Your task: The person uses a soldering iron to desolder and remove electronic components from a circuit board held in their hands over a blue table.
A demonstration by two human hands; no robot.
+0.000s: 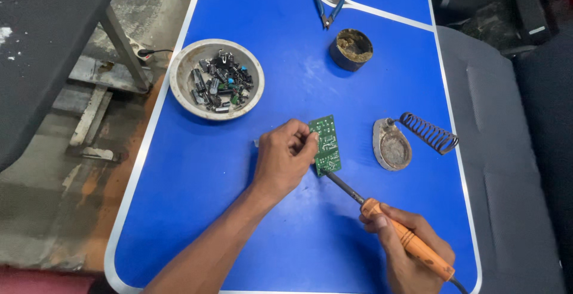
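In the head view, the left hand is pinching the left edge of a small green circuit board between curled fingers and thumb, holding it tilted up off the blue table. The right hand is gripping the orange handle of a soldering iron, fist closed around it, and the iron's dark metal tip is touching the lower edge of the board, just right of the left hand. Beyond the left hand, up and to its left, a round bowl is holding a heap of small dark electronic parts. To the right of the board, a soldering iron stand with a coiled holder is resting on the table. Farther ahead, a round tin of brownish paste and blue-handled cutters are lying well apart from both hands.
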